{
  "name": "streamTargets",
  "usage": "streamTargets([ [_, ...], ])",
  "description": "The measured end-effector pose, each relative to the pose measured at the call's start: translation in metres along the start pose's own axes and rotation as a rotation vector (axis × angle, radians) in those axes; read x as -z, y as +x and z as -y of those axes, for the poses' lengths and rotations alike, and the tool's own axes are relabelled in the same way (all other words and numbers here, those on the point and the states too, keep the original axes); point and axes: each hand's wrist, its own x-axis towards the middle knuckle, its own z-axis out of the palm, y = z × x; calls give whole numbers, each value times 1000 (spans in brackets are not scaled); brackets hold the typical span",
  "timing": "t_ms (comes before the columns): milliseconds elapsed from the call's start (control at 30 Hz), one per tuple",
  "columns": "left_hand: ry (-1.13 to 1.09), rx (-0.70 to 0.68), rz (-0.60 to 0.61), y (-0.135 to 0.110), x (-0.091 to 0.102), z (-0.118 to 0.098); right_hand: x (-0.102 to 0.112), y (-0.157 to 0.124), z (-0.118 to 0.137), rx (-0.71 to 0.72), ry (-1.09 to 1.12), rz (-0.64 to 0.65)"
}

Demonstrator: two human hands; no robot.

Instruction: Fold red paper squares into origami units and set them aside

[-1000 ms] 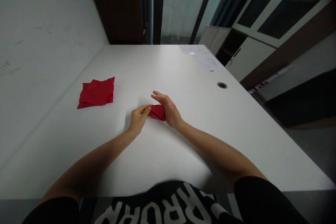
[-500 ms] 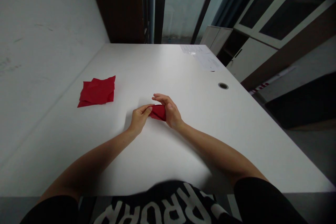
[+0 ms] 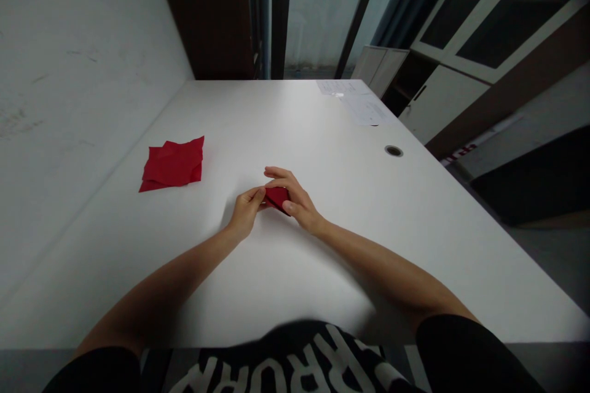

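A small folded red sheet (image 3: 277,197), paper or cloth I cannot tell, is held between both hands just above the white table (image 3: 295,282). My left hand (image 3: 246,210) pinches its left end between thumb and fingers. My right hand (image 3: 298,201) grips the right end, thumb on the near face and fingers reaching over the far edge. Part of the sheet is hidden behind the fingers. Off to the left lies a loose stack of flat red sheets (image 3: 173,163), overlapping unevenly.
A wall (image 3: 83,104) borders the table on the left. Printed papers (image 3: 364,107) lie at the far right corner, near a round cable hole (image 3: 393,151). White cabinets (image 3: 442,101) stand beyond the right edge.
My right thumb has come down onto the near face of the folded red sheet, and the fingers have curled over its far edge. The sheet is tilted more. My left hand keeps its pinch.
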Motion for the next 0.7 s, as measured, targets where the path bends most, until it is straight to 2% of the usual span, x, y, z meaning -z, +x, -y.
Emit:
streamTargets([
  [167, -55, 4, 33, 0, 1, 0, -2, -3, 7, 42, -45, 24],
  [367, -25, 14, 23, 1, 1, -2, -7, -2, -3, -28, 135, -150],
  [433, -9, 30, 6, 3, 1, -3, -6, 0, -7, -59, 173, -171],
  [567, -30, 41, -60, 8, 5, -4, -3, 0, -13, -180, -31, -151],
  [700, -11, 9, -106, 11, 10, -6, -1, -2, -23, -348, -253, -220],
])
